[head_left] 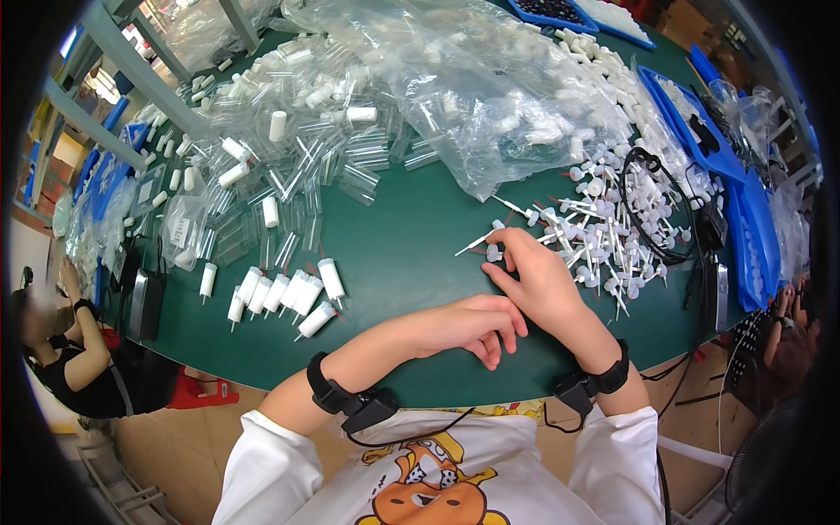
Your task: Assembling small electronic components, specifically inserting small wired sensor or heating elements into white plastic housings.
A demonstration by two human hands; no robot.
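Note:
My right hand (544,282) reaches to the left edge of a pile of white stemmed parts (604,227), small discs on thin stems, some with red wires. Its index fingertip touches or overlaps one white stemmed part (473,244); the thumb stands apart from it, so I see no closed pinch. Below and to the left, my left hand (472,328) hovers over or rests on the green table, fingers loosely bent and parted, holding nothing. Left of it lie several white cylinders (306,296) with thin tips, some with red wires.
Clear tubes (332,157) and white caps heap up at the back left. A crumpled plastic bag (472,114) covers the far middle. A black cable (626,188) loops at the right beside blue trays (752,236). Another person (83,350) sits at the far left.

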